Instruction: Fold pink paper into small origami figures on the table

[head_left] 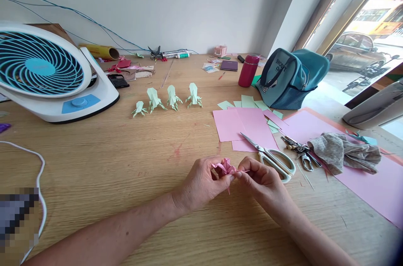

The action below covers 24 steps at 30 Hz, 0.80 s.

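A small pink folded-paper figure (pixel 228 166) with thin pointed limbs is held above the table between both hands. My left hand (pixel 201 180) grips its body from the left, thumb underneath. The thumb and fingertips of my right hand (pixel 262 178) pinch one slim limb on its right side. Part of the figure is hidden by the fingers. Just beyond my right hand lie white-handled scissors (pixel 277 161), their blades pointing to the far left.
Several pale green paper figures (pixel 173 97) stand in a row farther back. Pink sheets (pixel 228 125), keys (pixel 304 152), a grey cloth (pixel 343 152), a red flask (pixel 248 71) and a teal bag (pixel 283 79) occupy the right. A fan (pixel 78 102) stands left, near a white cable (pixel 42 169).
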Available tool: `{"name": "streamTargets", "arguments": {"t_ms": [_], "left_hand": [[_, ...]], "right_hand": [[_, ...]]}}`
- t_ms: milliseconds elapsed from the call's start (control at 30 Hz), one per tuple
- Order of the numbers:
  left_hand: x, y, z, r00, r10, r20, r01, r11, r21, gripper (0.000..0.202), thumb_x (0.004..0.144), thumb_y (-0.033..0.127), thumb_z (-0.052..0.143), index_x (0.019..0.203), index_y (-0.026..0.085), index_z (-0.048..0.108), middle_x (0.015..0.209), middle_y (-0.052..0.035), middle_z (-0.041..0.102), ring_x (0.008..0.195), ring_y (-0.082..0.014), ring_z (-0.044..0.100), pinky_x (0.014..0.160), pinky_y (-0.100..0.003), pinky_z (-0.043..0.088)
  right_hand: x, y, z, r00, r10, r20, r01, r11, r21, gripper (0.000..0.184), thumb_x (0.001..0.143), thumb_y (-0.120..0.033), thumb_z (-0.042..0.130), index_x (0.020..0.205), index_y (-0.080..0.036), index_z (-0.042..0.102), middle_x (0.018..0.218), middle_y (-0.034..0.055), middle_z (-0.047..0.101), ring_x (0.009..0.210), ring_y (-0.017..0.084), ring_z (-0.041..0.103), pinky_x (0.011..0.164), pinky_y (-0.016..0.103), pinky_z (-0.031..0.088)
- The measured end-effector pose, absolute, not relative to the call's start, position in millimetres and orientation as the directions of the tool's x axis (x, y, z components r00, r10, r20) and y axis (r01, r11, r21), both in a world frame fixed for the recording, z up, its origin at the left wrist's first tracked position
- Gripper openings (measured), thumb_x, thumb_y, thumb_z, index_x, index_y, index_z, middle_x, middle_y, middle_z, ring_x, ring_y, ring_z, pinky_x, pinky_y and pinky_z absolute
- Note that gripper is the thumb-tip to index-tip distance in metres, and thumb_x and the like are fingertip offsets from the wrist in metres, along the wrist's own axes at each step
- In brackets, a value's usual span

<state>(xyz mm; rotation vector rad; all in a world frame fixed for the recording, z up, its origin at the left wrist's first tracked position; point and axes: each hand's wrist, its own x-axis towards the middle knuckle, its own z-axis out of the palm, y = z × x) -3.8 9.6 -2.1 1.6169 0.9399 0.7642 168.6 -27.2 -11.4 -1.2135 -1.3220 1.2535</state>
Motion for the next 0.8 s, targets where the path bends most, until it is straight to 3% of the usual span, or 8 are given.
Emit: {"name": "streamTargets", "arguments": {"t_ms": [233,400,533,667,800], "left_hand": [[-2.3,10.4,-2.2,0.480,0.878,-0.006,0.120,-0.059,0.991,0.019,0.078,0.026,0.069,0.068,0.014,0.057,0.065,0.0027,0.053,0.057,-0.0075,0.048,0.051,-0.016,0.042],[-3.8,11.7,0.3,0.540,0.842,-0.011,0.047,-0.017,0.999,0.019,0.081,0.028,0.067,0.072,0.014,0.058,0.068,0.0026,0.054,0.058,-0.0080,0.053,0.054,-0.018,0.044],[-5.9,12.7,0.7,0.549,0.836,-0.012,0.086,-0.043,0.995,0.020,0.081,0.032,0.069,0.080,0.013,0.062,0.071,0.0005,0.056,0.063,-0.0099,0.053,0.056,-0.020,0.042],[-7.1,13.1,-1.9,0.541,0.841,0.031,0.062,-0.077,0.995,0.024,0.087,0.035,0.063,0.087,0.012,0.067,0.075,-0.0013,0.058,0.069,-0.0105,0.051,0.061,-0.021,0.042],[-6.8,14.3,-6.8,0.536,0.844,0.001,-0.020,0.011,1.000,0.025,0.085,0.037,0.066,0.086,0.011,0.066,0.074,-0.0003,0.057,0.066,-0.0089,0.050,0.058,-0.020,0.042]], "right_hand": [[169.2,-26.3,-12.0,-0.088,0.996,-0.012,0.052,-0.008,-0.999,0.034,0.078,-0.050,0.075,0.074,-0.018,0.063,0.069,0.0010,0.061,0.064,0.014,0.050,0.058,0.026,0.040],[168.9,-26.6,-9.5,-0.077,0.996,-0.034,-0.033,-0.037,-0.999,0.031,0.075,-0.045,0.079,0.073,-0.018,0.064,0.069,0.0003,0.062,0.064,0.014,0.053,0.060,0.026,0.042],[170.4,-25.7,-9.1,-0.070,0.997,-0.038,-0.061,-0.042,-0.997,0.032,0.074,-0.046,0.079,0.072,-0.019,0.063,0.071,0.0014,0.063,0.068,0.015,0.055,0.064,0.028,0.044],[173.1,-25.2,-11.9,-0.049,0.998,-0.042,-0.017,-0.043,-0.999,0.031,0.077,-0.045,0.077,0.071,-0.018,0.063,0.071,0.0006,0.060,0.066,0.013,0.049,0.060,0.026,0.039],[173.1,-25.8,-11.6,-0.046,0.998,-0.033,0.003,-0.033,-0.999,0.030,0.077,-0.045,0.077,0.073,-0.018,0.064,0.069,-0.0002,0.058,0.062,0.012,0.045,0.058,0.025,0.036]]}}
